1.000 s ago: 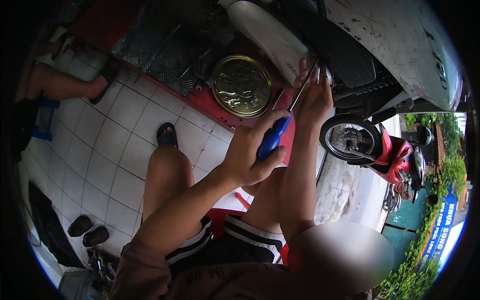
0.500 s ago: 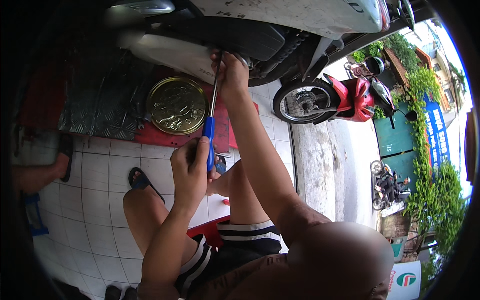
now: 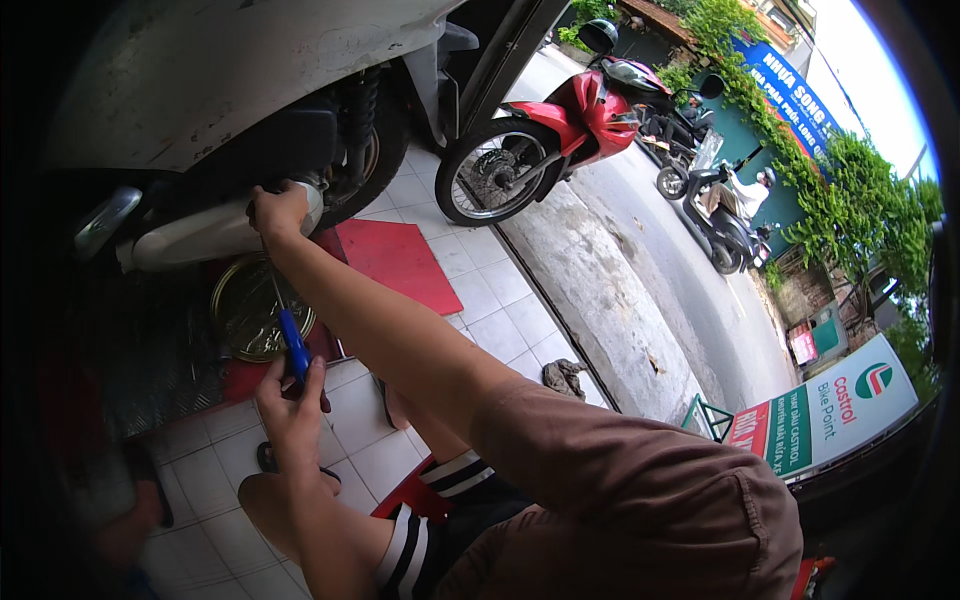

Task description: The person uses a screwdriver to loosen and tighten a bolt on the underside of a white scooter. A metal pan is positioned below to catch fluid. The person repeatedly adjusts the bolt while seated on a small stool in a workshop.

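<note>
My left hand (image 3: pixel 293 412) is closed round the blue handle of a long screwdriver (image 3: pixel 293 340). Its metal shaft points up and away, toward the underside of a white scooter (image 3: pixel 300 60). My right hand (image 3: pixel 281 210) reaches forward with its fingers bunched round the far end of the shaft, against the scooter's long white lower cover (image 3: pixel 190 238). The tip is hidden by those fingers. Below the cover lies a round gold-coloured metal lid or dish (image 3: pixel 228 318), partly hidden behind the cover, shaft and forearm.
The scooter's rear wheel (image 3: pixel 375 165) stands just beyond my right hand. Under the lid is a red platform (image 3: pixel 395 262) with dark tread plate. A red motorbike (image 3: pixel 560 130) is parked by the kerb, and riders pass in the street. Another person's foot (image 3: pixel 150 490) shows at left.
The view has swung right, so scooter, lid and hands sit further left. My left hand still grips the handle and my right hand stays at the shaft's far end.
</note>
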Tool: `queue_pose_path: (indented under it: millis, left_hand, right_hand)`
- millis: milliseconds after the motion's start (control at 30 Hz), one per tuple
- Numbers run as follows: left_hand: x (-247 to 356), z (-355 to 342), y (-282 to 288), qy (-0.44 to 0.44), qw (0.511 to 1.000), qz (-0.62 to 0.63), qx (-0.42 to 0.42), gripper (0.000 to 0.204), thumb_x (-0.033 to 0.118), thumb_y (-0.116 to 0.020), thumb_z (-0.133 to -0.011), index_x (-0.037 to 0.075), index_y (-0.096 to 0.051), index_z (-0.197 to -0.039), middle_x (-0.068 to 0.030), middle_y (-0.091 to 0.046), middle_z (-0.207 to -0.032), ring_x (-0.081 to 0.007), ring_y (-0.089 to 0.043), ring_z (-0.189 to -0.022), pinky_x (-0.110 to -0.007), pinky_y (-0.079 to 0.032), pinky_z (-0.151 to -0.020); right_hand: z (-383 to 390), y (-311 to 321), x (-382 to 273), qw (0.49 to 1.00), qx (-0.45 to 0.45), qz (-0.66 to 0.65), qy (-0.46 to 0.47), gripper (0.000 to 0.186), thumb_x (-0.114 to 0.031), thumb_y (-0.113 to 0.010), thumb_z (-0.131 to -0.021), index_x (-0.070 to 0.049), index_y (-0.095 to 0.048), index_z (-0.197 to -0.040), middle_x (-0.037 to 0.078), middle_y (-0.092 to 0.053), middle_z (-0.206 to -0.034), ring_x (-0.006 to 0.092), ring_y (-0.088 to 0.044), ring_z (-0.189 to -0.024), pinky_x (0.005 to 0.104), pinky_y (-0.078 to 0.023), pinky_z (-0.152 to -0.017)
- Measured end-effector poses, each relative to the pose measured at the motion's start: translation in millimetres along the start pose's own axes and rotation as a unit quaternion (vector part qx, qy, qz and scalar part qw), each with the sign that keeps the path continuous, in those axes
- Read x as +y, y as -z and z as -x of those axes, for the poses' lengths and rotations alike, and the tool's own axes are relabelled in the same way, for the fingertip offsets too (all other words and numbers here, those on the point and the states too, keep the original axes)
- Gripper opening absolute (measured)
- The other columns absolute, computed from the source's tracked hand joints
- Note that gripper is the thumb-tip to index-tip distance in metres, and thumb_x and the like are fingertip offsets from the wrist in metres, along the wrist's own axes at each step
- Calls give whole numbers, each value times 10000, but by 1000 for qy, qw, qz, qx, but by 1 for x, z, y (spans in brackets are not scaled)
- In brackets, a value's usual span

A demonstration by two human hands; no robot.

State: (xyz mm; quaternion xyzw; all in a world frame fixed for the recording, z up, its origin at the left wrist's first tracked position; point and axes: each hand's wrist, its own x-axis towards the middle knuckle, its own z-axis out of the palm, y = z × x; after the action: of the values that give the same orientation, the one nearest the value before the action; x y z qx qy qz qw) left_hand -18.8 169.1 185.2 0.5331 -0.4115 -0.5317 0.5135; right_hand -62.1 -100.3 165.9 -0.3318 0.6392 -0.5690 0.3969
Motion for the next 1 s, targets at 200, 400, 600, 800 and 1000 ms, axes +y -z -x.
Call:
queue_pose_path:
  millis: [200, 400, 600, 800, 1000]
  left_hand:
    - [-6, -12, -5, 29, 968, 236, -79, 286, 164, -537, -966, 3, -524, -1201, -95, -609, -916, -180, -617, -679, -250, -440, -544]
    - [6, -21, 12, 22, 982, 166, -91, 436, 230, -608, -887, 22, -493, -1254, -113, -586, -996, -208, -597, -828, -293, -479, -677]
    - [-18, -21, 17, -122, 986, -10, -115, 598, 236, -798, -735, 1, -550, -1225, -136, -586, -1036, -210, -597, -884, -316, -509, -748]
    - [-25, -13, 17, 24, 957, 239, -165, 431, 84, -681, -832, -14, -503, -1213, -96, -563, -981, -141, -614, -827, -299, -550, -679]
    - [-25, -20, 6, 47, 917, 335, -211, 456, 85, -671, -839, 6, -497, -1253, -72, -557, -986, -116, -579, -811, -272, -511, -664]
  right_hand:
    - [2, 31, -29, 998, -63, -23, 18, 496, -129, -725, -762, 71, -560, -1185, 165, -663, -705, 219, -649, -540, 327, -499, -475]
    - [17, -27, -35, 976, -160, 65, 131, 421, -186, -648, -850, 88, -567, -1158, 146, -667, -855, 251, -610, -727, 371, -472, -656]
    - [-40, 4, 4, 983, -179, -15, 45, 317, -245, -654, -870, 30, -623, -1025, 115, -674, -913, 175, -607, -696, 295, -452, -591]
    - [-64, 27, 20, 984, -118, -64, 118, 265, -250, -786, -750, -85, -580, -767, -38, -426, -582, 69, -332, -391, 244, -257, -361]
    - [-77, 19, 33, 978, -159, -101, 85, 243, -221, -784, -765, -93, -577, -777, -35, -472, -625, 58, -356, -407, 231, -252, -365]
